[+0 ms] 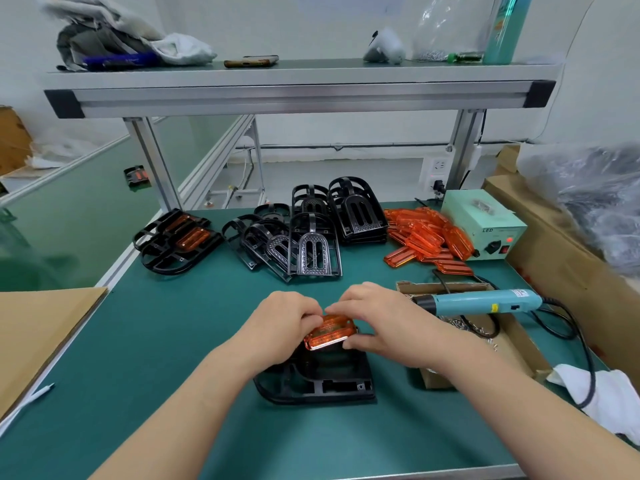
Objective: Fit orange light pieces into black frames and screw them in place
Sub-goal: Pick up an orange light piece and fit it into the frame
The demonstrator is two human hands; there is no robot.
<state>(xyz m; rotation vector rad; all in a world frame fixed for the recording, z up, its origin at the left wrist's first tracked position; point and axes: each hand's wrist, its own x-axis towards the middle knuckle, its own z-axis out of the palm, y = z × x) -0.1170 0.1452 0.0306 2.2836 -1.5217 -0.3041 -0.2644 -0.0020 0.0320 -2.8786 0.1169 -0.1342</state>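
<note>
Orange light piece (329,333) pinched: left hand (285,323), right hand (379,323); green box (479,221) "LED".

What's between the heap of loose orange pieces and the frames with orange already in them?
A jumble of empty black frames, between the orange pieces and the filled frames, in the head view.

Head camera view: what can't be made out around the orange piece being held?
- Head view: whether the translucent orange light piece is seated in the black plastic frame; the left hand and right hand cover its edges.
- Head view: small silver screws in the cardboard box; too small and blurred to count.
</note>
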